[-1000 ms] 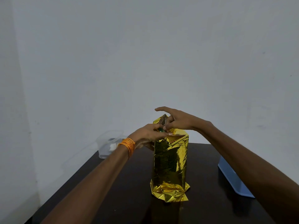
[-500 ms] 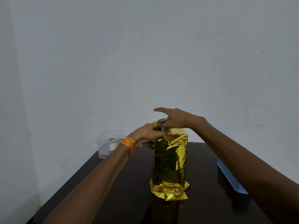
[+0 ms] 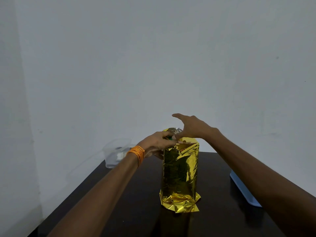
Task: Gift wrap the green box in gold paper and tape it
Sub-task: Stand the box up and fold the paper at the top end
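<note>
Gold-wrapped box [image 3: 180, 170]: upright on dark surface [image 3: 136, 211]. Left hand [image 3: 158, 142] pinching top paper fold; right hand [image 3: 193, 128] spread, fingertips pressing the top.

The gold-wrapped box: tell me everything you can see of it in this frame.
The gold-wrapped box stands upright on the dark table, tall and narrow, covered in shiny, crinkled gold foil paper. The paper flares out crumpled at the base. At the top it is partly folded, with a loose flap behind and a sliver of green showing. The left hand grips the upper left side; the right hand presses on the top. No tape is visible.
</note>
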{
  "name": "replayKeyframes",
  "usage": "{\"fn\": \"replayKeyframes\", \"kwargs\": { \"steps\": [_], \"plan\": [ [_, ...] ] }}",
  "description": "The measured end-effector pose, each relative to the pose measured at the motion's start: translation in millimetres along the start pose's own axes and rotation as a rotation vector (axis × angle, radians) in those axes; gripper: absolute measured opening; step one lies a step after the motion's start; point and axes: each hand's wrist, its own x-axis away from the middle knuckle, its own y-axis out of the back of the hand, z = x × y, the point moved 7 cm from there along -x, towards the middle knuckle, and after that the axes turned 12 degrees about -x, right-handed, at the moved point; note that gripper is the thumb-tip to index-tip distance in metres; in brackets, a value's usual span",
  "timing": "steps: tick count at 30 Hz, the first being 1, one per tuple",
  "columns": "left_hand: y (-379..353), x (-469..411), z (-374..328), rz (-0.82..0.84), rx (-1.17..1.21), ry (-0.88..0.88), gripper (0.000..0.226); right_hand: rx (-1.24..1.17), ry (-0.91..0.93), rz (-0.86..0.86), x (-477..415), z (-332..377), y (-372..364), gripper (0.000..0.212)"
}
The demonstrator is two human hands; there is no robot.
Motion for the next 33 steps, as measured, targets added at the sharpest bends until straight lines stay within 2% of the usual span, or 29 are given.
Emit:
{"fn": "replayKeyframes", "kwargs": {
  "steps": [7, 10, 15, 20, 26, 29, 33],
  "plan": [
    [0, -4, 1, -0.007, 0.028, -0.005, 0.051, -0.215, -0.02, -0.195, 19, -27, -5, 0.076],
    [0, -7, 2, -0.016, 0.01, -0.014, 0.052, -0.384, -0.067, -0.17, 20, -34, -8, 0.069],
    [0, -7, 2, -0.007, 0.019, -0.018, 0.044, -0.668, -0.208, -0.112, 16, -45, -21, 0.079],
    [-1, -7, 2, 0.008, 0.027, -0.017, 0.057, -0.887, -0.329, -0.084, 21, -54, -35, 0.062],
    [-3, -3, -2, 0.031, -0.001, -0.006, 0.057, -0.953, -0.382, -0.075, 23, -62, -40, 0.062],
    [-4, -2, -3, 0.02, 0.022, -0.027, 0.061, -0.944, -0.393, -0.06, 24, -57, -38, 0.053],
    [-3, 0, -7, -0.03, -0.049, -0.068, 0.046, -0.94, -0.388, -0.062, 26, -55, -38, 0.049]
  ]
}}
